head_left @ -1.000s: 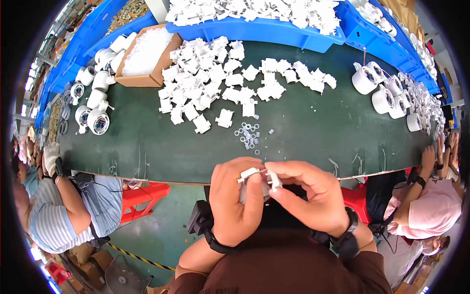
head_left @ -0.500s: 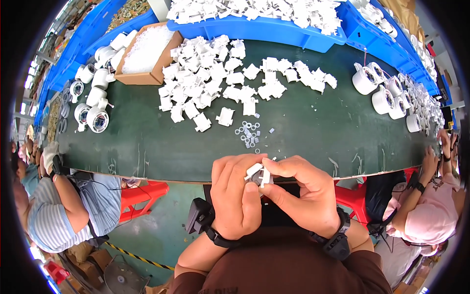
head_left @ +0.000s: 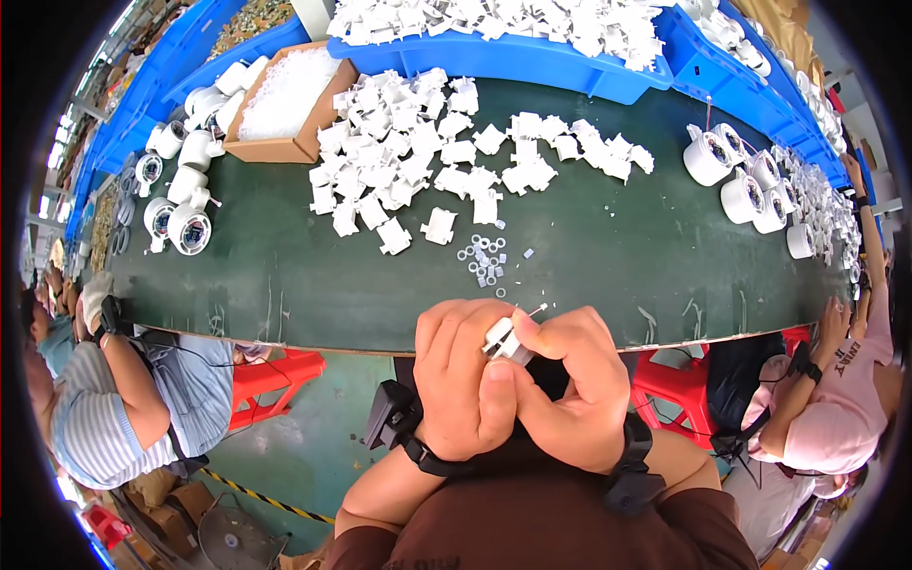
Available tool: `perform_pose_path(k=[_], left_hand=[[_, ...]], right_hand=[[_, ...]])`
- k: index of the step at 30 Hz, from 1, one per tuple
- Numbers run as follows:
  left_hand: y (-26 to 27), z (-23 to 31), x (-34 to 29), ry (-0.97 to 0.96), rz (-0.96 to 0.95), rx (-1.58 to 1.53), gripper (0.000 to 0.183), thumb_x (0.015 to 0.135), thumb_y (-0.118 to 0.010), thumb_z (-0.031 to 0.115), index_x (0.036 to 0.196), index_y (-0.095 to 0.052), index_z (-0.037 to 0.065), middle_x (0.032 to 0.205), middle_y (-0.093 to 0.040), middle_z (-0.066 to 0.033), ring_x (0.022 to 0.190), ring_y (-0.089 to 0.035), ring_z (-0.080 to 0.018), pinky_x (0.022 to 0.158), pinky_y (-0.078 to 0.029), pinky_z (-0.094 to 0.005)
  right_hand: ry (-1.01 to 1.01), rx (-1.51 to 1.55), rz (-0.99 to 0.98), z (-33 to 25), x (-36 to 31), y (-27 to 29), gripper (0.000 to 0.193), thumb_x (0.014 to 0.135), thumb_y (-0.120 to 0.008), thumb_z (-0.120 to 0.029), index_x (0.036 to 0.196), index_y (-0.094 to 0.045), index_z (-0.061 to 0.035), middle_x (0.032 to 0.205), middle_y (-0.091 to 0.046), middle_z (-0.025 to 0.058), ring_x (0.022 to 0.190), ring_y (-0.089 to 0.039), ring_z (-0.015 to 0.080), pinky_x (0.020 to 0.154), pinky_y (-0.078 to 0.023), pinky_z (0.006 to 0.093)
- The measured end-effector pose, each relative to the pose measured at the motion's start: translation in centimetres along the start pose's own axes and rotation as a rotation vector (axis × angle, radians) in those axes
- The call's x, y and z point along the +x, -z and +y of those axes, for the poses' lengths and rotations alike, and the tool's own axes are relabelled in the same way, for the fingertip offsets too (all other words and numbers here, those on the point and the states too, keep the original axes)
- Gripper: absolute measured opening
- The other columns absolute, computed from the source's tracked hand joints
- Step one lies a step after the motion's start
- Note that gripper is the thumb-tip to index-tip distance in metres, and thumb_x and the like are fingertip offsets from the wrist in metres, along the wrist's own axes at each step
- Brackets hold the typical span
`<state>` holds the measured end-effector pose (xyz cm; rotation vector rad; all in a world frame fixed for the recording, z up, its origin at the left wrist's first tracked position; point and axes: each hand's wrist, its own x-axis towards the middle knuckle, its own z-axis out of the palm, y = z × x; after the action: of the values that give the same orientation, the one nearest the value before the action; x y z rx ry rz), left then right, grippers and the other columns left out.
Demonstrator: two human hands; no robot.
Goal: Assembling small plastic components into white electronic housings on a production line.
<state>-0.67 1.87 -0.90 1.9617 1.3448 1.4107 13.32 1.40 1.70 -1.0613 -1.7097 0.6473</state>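
Observation:
Near the table's front edge, my left hand [head_left: 464,385] is closed around a small white plastic part [head_left: 501,332], its thumb pressed along the near side. My right hand [head_left: 577,385] pinches the same part from the other side between thumb and fingers, which hide much of it. A thin pale sliver pokes out past the right fingertips; what it belongs to I cannot make out. Just beyond the hands lie several small translucent rings [head_left: 489,261]. Farther off is a heap of white plastic parts [head_left: 380,142], with a few single ones nearer.
A blue bin [head_left: 513,59] heaped with white parts stands at the back. Left of it is a cardboard box [head_left: 275,150] of clear pieces. Round white housings [head_left: 190,231] stand at the left, more housings [head_left: 743,197] at the right. Co-workers sit on both sides.
My right hand has turned and drawn in closer to my left, and the white part between them has tilted. At the right, a co-worker's arm now reaches up toward the bins.

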Motion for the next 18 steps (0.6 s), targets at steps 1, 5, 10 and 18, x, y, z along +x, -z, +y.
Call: perform_pose_path(k=[1, 5, 10, 18], left_hand=[[0.1, -0.1, 0.0, -0.001, 0.000, 0.000, 0.042, 0.098, -0.039, 0.029, 0.108, -0.064, -0.003, 0.104, -0.067, -0.0178, 0.094, -0.057, -0.0359, 0.088, -0.044, -0.0450], [0.1, -0.3, -0.1, -0.029, -0.003, 0.056, 0.038, 0.096, -0.041, 0.025, 0.107, -0.063, -0.003, 0.104, -0.067, -0.0179, 0.094, -0.057, -0.0359, 0.088, -0.044, -0.0451], [-0.1, -0.5, -0.2, -0.061, 0.035, 0.057, 0.033, 0.092, -0.049, 0.023, 0.108, -0.064, -0.002, 0.103, -0.067, -0.0158, 0.091, -0.059, -0.0356, 0.084, -0.047, -0.0453], [0.0, -0.5, -0.2, -0.075, 0.027, 0.085, 0.031, 0.092, -0.048, 0.022, 0.105, -0.065, -0.001, 0.100, -0.068, -0.0145, 0.086, -0.058, -0.0327, 0.079, -0.047, -0.0425]], right_hand=[[0.000, 0.000, 0.001, 0.2, 0.1, 0.2, 0.045, 0.075, -0.080, 0.011, 0.117, -0.068, 0.0006, 0.093, -0.067, 0.0082, 0.082, -0.063, 0.0213, 0.077, -0.050, 0.0310], [-0.149, 0.174, -0.104, 0.7, 0.1, 0.6, 0.043, 0.076, -0.079, 0.012, 0.116, -0.068, 0.0007, 0.094, -0.065, 0.0079, 0.083, -0.062, 0.0178, 0.077, -0.051, 0.0290], [-0.131, 0.185, -0.048, 0.8, -1.0, 0.1, 0.044, 0.079, -0.078, 0.013, 0.119, -0.067, -0.0007, 0.099, -0.064, 0.0080, 0.089, -0.064, 0.0160, 0.081, -0.052, 0.0286], [-0.117, 0.222, -0.013, 1.2, -0.9, -0.3, 0.041, 0.077, -0.079, 0.010, 0.114, -0.067, 0.0000, 0.095, -0.064, 0.0085, 0.082, -0.062, 0.0199, 0.077, -0.051, 0.0308]])
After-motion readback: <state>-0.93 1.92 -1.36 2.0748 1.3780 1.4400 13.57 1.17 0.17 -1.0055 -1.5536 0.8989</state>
